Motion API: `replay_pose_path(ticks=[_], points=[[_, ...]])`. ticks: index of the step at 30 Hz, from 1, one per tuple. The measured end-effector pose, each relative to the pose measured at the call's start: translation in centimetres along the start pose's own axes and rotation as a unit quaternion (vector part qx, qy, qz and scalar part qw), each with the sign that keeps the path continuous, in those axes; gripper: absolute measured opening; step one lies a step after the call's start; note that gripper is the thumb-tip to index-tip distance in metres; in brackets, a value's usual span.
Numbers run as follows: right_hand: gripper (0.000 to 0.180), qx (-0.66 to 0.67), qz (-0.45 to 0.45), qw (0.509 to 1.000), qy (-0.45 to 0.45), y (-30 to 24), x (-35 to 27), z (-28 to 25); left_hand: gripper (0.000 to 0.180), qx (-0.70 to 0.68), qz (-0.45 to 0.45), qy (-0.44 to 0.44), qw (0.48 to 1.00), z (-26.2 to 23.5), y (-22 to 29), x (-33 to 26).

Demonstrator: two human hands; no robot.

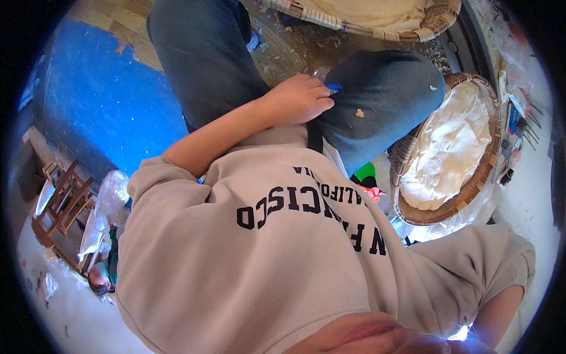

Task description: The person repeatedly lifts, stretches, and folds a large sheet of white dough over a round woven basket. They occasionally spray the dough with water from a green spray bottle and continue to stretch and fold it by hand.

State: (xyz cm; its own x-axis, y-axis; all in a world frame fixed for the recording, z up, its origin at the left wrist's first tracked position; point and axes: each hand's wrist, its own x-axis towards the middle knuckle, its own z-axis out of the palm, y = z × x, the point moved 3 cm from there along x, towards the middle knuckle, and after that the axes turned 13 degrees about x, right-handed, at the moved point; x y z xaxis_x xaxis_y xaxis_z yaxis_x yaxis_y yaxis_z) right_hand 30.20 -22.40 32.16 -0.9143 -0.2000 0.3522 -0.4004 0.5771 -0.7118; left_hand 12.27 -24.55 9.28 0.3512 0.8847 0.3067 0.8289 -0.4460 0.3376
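My left hand (299, 100) rests in my lap between my jeans-clad thighs, its fingers curled. A small clear-and-blue plastic thing (333, 88) shows just past the fingertips, mostly hidden, and its kind cannot be made out. My right forearm (498, 315) is bent up at the lower right rim, and the hand at its end is out of the picture. A round woven basket (496, 121) stands beside my right knee, with a pale, dough-like mass (445, 153) in it. Light crumbs (360, 112) stick to my right trouser leg.
Another woven basket (386, 34) with pale contents sits ahead, past my knees. A blue surface (112, 88) spreads at the left. Wooden chairs (62, 203), clear plastic sheeting (112, 192) and a person in dark green (112, 259) are at the left rim.
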Motion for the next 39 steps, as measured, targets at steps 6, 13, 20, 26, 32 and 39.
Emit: replay_pose_path(ticks=[6,13,20,26,32,39], points=[[0.039,-0.031,-0.041,0.999,-0.019,0.1,2.2,-0.1,0.013,0.008,0.001,-0.007,1.0,-0.5,-1.3,-1.2],[0.039,-0.159,-0.255,0.953,0.042,-0.5,1.2,-6.0,0.033,0.165,-0.186,0.214,0.945,-10.6,-6.7,-5.2],[0.03,-0.625,-0.138,0.607,0.47,8.2,-1.6,-14.9,0.06,0.332,-0.439,0.025,0.835,-14.3,-10.0,-11.5],[0.025,-0.188,0.355,0.896,0.191,25.5,-0.5,-11.2,0.015,-0.107,-0.17,-0.092,0.975,-7.0,-4.8,-6.3],[0.034,-0.016,0.478,0.878,0.028,35.9,-1.3,-4.9,0.02,0.045,-0.037,-0.023,0.998,-6.4,-9.1,3.8],[0.04,0.028,0.432,0.899,-0.071,40.5,-0.9,-1.9,0.021,0.074,-0.124,-0.225,0.964,1.0,-23.5,14.4]])
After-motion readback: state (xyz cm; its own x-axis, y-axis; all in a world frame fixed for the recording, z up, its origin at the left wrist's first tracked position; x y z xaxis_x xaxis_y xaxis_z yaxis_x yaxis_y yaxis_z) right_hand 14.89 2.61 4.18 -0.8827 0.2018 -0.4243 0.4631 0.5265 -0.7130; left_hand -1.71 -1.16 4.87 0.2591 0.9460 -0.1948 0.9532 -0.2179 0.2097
